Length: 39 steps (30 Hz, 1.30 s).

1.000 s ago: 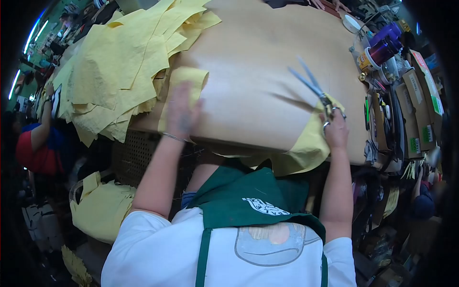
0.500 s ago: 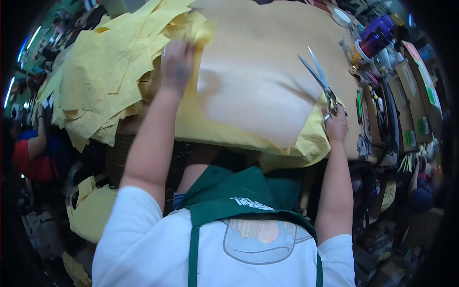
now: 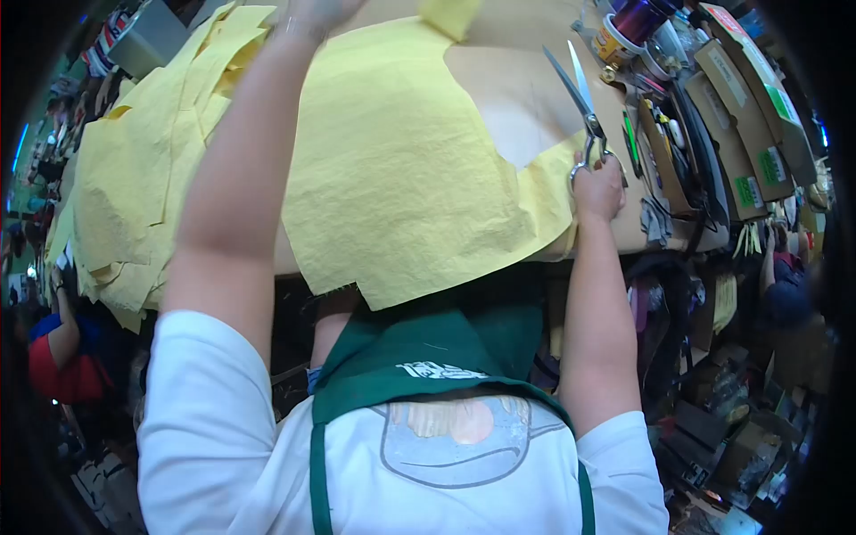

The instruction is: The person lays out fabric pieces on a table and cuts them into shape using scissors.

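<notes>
My right hand [image 3: 599, 189] is closed round the handles of metal scissors [image 3: 586, 111], whose blades stand apart and point away from me. That hand rests at the right edge of a large yellow fabric piece [image 3: 401, 160], which lies across the table and hangs over its near edge. My left hand [image 3: 316, 12] is at the top edge of the view, beyond the piece's far left side; its fingers are blurred and cut off. Right of it is a blurred yellow flap [image 3: 450, 16].
Layered yellow pieces [image 3: 134, 178] are heaped on the left of the table [image 3: 530, 94]. Along the right stand a tub [image 3: 615, 40], a purple bottle [image 3: 642, 16], a green pen [image 3: 631, 143] and cardboard boxes [image 3: 731, 125]. Another person [image 3: 67, 348] is at far left.
My left hand has moved away from me to the top edge. The yellow fabric now lies spread over much of the pale surface. The scissors stay in my right hand, blades apart.
</notes>
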Each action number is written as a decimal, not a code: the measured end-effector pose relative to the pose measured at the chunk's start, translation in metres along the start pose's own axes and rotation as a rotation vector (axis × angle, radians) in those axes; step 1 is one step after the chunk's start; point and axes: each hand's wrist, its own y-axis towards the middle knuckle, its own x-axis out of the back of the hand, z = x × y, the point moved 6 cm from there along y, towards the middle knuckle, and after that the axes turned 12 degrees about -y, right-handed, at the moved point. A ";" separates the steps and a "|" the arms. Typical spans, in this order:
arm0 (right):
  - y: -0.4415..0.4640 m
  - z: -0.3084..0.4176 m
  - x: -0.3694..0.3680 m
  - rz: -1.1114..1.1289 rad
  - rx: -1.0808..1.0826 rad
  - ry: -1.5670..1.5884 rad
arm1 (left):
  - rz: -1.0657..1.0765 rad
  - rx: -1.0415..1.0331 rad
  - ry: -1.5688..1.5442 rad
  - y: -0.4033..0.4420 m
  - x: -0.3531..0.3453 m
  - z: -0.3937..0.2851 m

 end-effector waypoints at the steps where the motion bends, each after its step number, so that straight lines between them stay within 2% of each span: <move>1: 0.001 0.002 0.002 0.001 -0.002 -0.001 | -0.028 0.007 -0.008 -0.036 -0.016 0.038; 3: -0.001 0.002 0.003 0.010 -0.003 -0.006 | -0.068 0.131 0.036 -0.112 -0.037 0.099; 4: -0.001 0.001 0.001 0.007 0.001 -0.008 | 0.079 0.314 0.128 -0.148 -0.039 0.104; 5: 0.000 0.000 -0.001 0.000 0.007 -0.013 | 0.094 0.411 0.074 -0.186 -0.046 0.106; 7: 0.001 -0.001 -0.002 -0.017 0.025 -0.015 | 0.111 0.581 0.007 -0.236 -0.032 0.052; 9: 0.001 -0.001 -0.004 -0.040 0.044 -0.005 | 0.288 0.417 0.126 -0.251 -0.034 0.002; 11: 0.001 -0.002 -0.006 -0.015 0.049 -0.039 | 0.329 0.401 0.034 -0.256 -0.047 -0.014; 16: -0.023 -0.011 0.024 0.226 0.016 -0.253 | 0.394 0.257 0.016 -0.241 -0.057 0.004; 19: -0.046 -0.040 0.045 0.296 0.098 -0.078 | 0.494 0.071 0.057 -0.216 -0.050 0.036; 22: -0.090 -0.061 0.069 0.281 0.053 0.284 | 0.582 0.012 0.054 -0.199 -0.042 0.062; 23: -0.099 -0.074 0.069 0.249 0.057 0.434 | 0.505 0.006 0.100 -0.201 -0.040 0.064; 25: -0.116 -0.102 0.065 0.187 -0.009 0.410 | 0.352 -0.017 0.186 -0.207 -0.053 0.043; 28: -0.143 -0.121 0.056 0.232 -0.148 0.601 | 0.445 -0.014 -0.004 -0.255 -0.061 -0.033; 31: -0.161 -0.116 0.063 0.340 -0.286 0.536 | 0.487 -0.132 -0.206 -0.296 -0.065 -0.080; 39: -0.177 -0.111 0.035 0.493 -0.191 0.735 | 0.606 -0.219 -0.144 -0.297 -0.072 -0.103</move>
